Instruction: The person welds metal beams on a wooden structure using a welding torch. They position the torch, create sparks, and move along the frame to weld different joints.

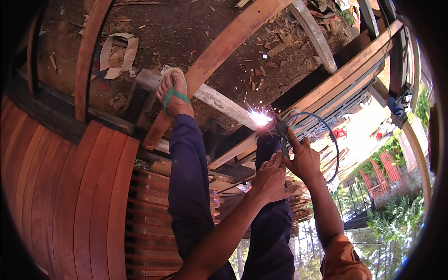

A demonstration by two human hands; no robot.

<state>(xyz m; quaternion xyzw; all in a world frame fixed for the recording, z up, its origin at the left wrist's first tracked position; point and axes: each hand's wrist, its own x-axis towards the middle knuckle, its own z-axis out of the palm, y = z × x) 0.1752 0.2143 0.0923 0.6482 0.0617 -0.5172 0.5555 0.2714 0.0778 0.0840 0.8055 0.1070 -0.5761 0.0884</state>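
My right hand (305, 161) is closed around a dark welding electrode holder (282, 129). Just beyond the holder's tip, a bright welding arc (260, 118) throws sparks where a pale, worn beam (224, 106) meets a long brown beam (242, 148). The glare hides the electrode's end and the joint. My left hand (270, 181) lies against the right hand and the lower end of the holder, its fingers stretched out and its thumb apart. A blue-grey cable (338, 149) loops round to the right of the holder.
My left foot, in a green-strapped sandal (176, 93), is propped on the beams. A curved reddish beam (224, 44) crosses above bare ground littered with wood scraps (277, 49). Reddish planks (70, 186) cover the lower left. A torn paper bag (119, 55) lies below the frame.
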